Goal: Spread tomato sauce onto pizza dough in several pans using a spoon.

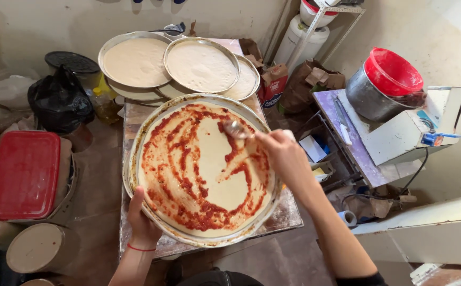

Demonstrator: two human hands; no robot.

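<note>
A large round metal pan (135, 159) holds a pizza base (209, 159) partly smeared with red tomato sauce (198, 214) in a ring, its middle still bare dough. My left hand (141, 218) grips the pan's near left rim, thumb on the edge. My right hand (283, 156) holds a metal spoon (235, 128) whose bowl rests on the sauce at the far right of the base.
Several pans of plain dough (201, 66) are stacked at the table's far end. A red-lidded box (25, 175) and round tubs (38, 246) stand at the left. At the right, a metal pot with a red lid (386, 82) sits on a white machine (415, 127).
</note>
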